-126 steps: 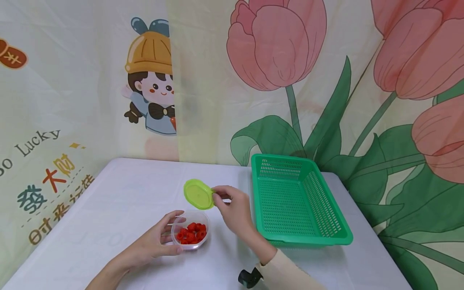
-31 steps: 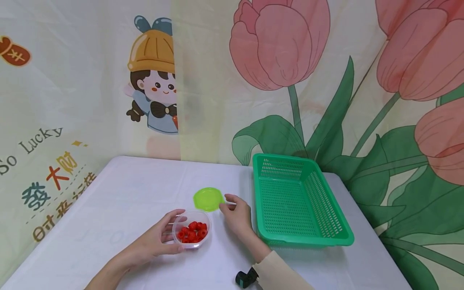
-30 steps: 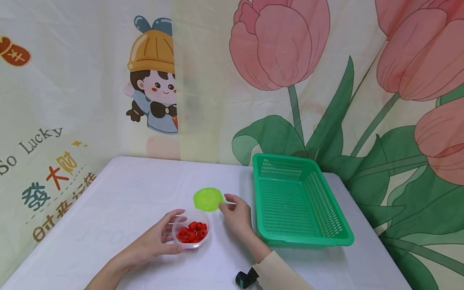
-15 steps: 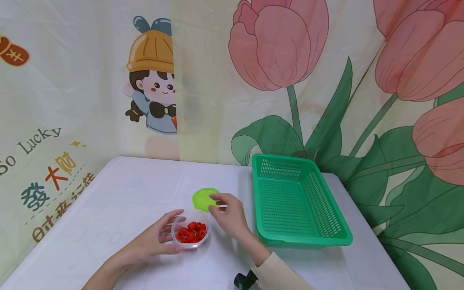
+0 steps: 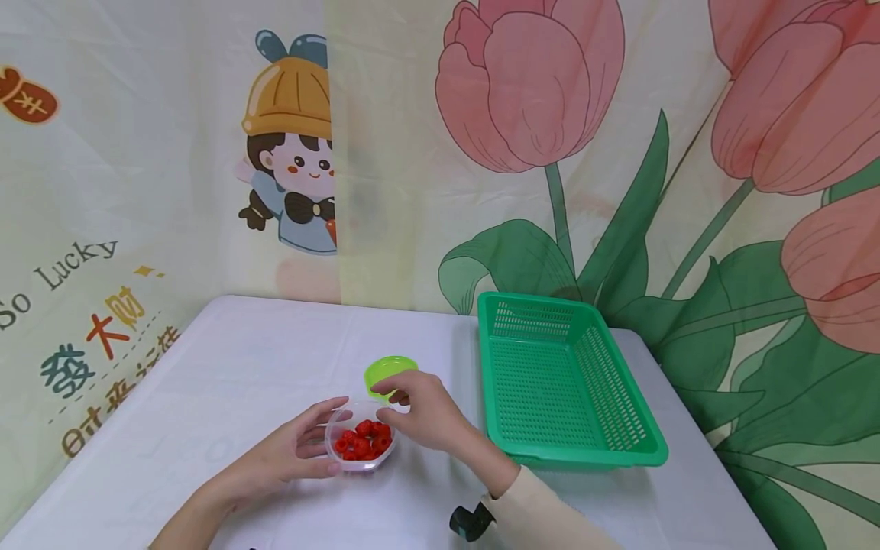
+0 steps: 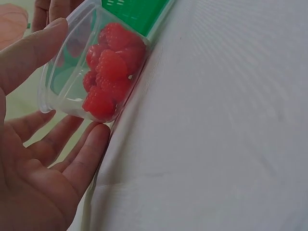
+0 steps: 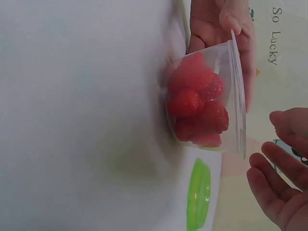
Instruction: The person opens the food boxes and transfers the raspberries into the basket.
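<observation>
A clear plastic container [image 5: 371,463] with several red raspberries [image 5: 363,441] inside stands upright on the table. My left hand [image 5: 285,454] holds it from the left, thumb at the near side and fingers round the far side; the left wrist view shows these fingers [image 6: 91,151] against its wall. Over the container's right rim hovers my right hand [image 5: 426,412], with nothing between its loosely bent fingers [image 7: 269,185]. Behind the container lies the lime-green lid [image 5: 388,368] on the cloth, partly hidden by the right hand in the head view.
A green perforated plastic basket [image 5: 571,382] stands to the right of the hands. The table [image 5: 275,344] has a white cover, and a printed curtain [image 5: 385,153] hangs behind it. A black wrist camera [image 5: 470,523] sits by the right sleeve.
The right hand lowered the lime-green lid to the table behind the container and let it go. Then it moved left to the container's rim. The left hand kept its hold.
</observation>
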Action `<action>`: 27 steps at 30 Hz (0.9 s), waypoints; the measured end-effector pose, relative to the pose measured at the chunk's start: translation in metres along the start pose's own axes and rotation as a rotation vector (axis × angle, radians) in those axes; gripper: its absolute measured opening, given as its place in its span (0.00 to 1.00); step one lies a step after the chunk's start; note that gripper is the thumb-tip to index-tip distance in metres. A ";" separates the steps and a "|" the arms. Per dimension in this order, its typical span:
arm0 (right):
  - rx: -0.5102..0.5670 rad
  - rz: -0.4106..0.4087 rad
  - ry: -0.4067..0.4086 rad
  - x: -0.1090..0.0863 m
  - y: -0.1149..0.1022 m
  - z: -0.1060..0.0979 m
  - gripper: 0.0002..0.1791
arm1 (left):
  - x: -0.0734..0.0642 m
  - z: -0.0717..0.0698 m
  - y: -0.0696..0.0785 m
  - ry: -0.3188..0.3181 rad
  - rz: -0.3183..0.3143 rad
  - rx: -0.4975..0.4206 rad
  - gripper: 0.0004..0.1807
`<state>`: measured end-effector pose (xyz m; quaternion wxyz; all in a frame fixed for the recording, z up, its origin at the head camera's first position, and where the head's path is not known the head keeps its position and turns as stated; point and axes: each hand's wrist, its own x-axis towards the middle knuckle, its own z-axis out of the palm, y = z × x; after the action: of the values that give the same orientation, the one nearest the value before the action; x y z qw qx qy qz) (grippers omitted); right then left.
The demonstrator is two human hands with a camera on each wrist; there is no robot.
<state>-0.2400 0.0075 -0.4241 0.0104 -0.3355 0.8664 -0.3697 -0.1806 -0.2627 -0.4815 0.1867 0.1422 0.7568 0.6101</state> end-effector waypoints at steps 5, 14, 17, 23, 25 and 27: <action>-0.080 -0.069 -0.126 0.005 -0.002 -0.007 0.18 | 0.000 -0.001 -0.001 -0.003 -0.002 -0.007 0.49; -0.132 -0.142 -0.289 0.010 -0.006 -0.013 0.19 | -0.001 -0.002 -0.001 -0.010 0.001 -0.025 0.49; -0.152 -0.180 -0.347 0.012 -0.008 -0.013 0.19 | -0.001 -0.001 0.000 -0.012 0.000 -0.036 0.49; -0.181 -0.260 -0.433 0.018 -0.008 -0.010 0.17 | -0.001 -0.001 0.000 -0.012 -0.007 -0.039 0.49; -0.184 -0.272 -0.445 0.020 -0.008 -0.009 0.17 | -0.001 -0.001 0.000 -0.012 -0.006 -0.037 0.49; -0.185 -0.279 -0.453 0.021 -0.007 -0.009 0.17 | -0.001 -0.001 0.000 -0.011 -0.009 -0.039 0.49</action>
<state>-0.2540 -0.0028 -0.4083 0.1220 -0.5250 0.8177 -0.2023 -0.1801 -0.2642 -0.4808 0.1964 0.1386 0.7443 0.6231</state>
